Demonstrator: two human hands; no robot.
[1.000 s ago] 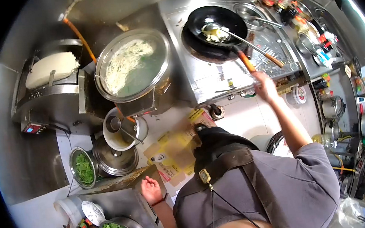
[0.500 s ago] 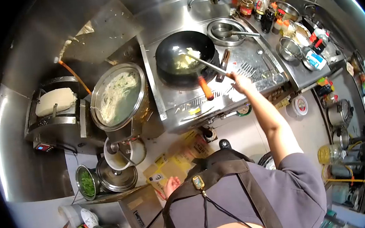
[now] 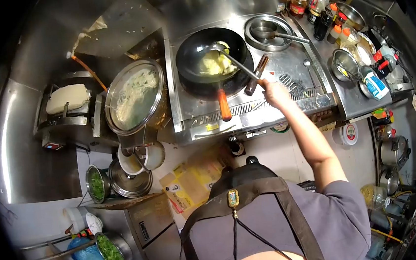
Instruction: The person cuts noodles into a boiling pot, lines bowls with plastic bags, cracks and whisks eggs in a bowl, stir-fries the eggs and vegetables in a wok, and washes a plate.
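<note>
My right hand (image 3: pixel 275 93) is closed around the handle end of a long ladle (image 3: pixel 242 67). The ladle's bowl rests in a black wok (image 3: pixel 194 57) on the stove, touching a pale yellow, egg-like food (image 3: pixel 218 62). Toward me points the wok's orange-brown handle (image 3: pixel 223 105), which no hand holds. My left hand does not show in the current view.
A round pot of noodles (image 3: pixel 161 92) stands left of the stove. Another ladle (image 3: pixel 263 29) lies in a metal bowl at the back right. Bottles (image 3: pixel 323 23) and a small steel bowl (image 3: pixel 345 64) crowd the right counter. Flattened cardboard (image 3: pixel 193 185) lies on the floor.
My right hand has gone from the wok's handle to the ladle's. The ladle has moved within the wok, shifting the food. My left hand, visible earlier at the lower left, has left the view.
</note>
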